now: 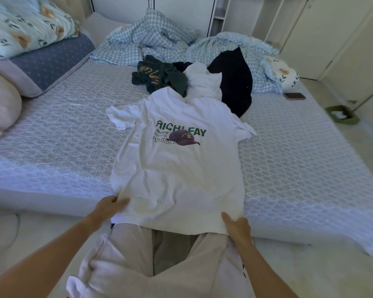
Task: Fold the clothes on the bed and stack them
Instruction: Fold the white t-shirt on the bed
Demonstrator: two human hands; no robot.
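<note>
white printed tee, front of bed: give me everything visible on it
The white T-shirt looks like soft cotton and lies print side up, spread mostly flat with light wrinkles on the patterned mattress. Green lettering and a maroon cap graphic cross the chest. Both short sleeves are spread out; its collar touches the clothes pile. The left hand and right hand grip the hem corners at the bed's near edge.

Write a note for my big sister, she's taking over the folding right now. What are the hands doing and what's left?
Left hand grips the near left hem corner of the white printed T-shirt; right hand grips the near right corner.
The shirt lies spread face up on the bed, hem hanging over the near edge, not yet folded.
Behind it sits a pile: green shirt, white garment, black garment.
Nothing is folded or stacked yet. Left: fold this shirt, then the pile, and stack them.
</note>
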